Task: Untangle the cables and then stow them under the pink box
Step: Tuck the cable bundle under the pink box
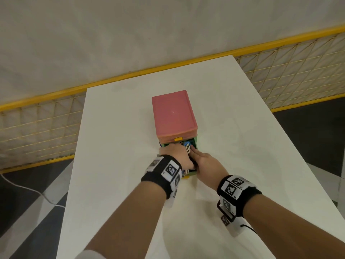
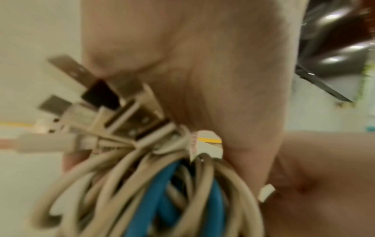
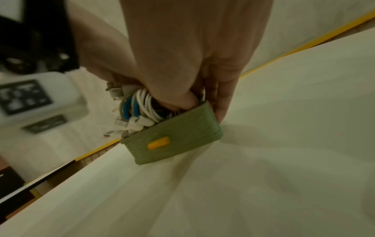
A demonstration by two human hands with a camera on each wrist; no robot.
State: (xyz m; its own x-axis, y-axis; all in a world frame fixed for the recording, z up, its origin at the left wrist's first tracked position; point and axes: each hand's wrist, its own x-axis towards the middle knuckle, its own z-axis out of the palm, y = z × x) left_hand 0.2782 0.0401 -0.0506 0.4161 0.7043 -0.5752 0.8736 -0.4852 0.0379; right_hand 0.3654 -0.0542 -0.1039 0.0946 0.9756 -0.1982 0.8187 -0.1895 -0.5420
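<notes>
Left wrist view: left hand has its grip curled round a bundle of coiled white and blue cables, USB plugs sticking out past the thumb. Head view shows that hand pushed down into the pulled-out green plastic drawer with cable loops poking up between the hands. Right hand grips the drawer's side wall, thumb inside against the cables, fingers down the outside; front carries an orange tab. Blurry, so finger contact with the wall is probably firm. Drawer sits under the pink lidded plastic box, on the white counter. Yellow wire fence behind.
</notes>
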